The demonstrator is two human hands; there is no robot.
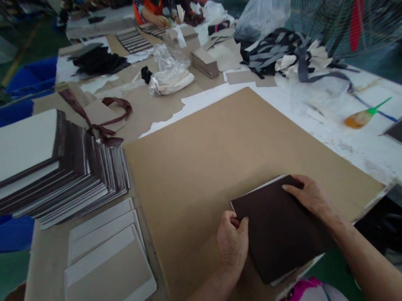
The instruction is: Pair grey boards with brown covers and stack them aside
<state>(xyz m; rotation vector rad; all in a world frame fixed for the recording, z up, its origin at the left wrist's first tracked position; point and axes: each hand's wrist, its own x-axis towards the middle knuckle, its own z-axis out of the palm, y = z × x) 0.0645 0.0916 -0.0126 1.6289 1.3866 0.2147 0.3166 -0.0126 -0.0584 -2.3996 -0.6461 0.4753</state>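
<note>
table (342,142): carries everything here; left side runs out of view under the stack (8,152).
brown board (206,160): flat on the table, large; looks like stiff card; near part hidden by the left forearm.
dark panel (280,235): on the board's near right part, reaching its near edge; probably light, stiff enough to stay flat, maybe slick-faced; corners likely mark easily; best held at opposite side edges, thumbs on top.
right hand (314,198): grip closed at the far right corner, thumb on the face; other fingertips hidden; forearm covers the near right corner.
left hand (232,242): grip pinched on the left edge near the far corner; fingers curled, contact underneath unseen.
pale layer (282,279): slivers show under the panel; attached or loose, can't tell.
</note>
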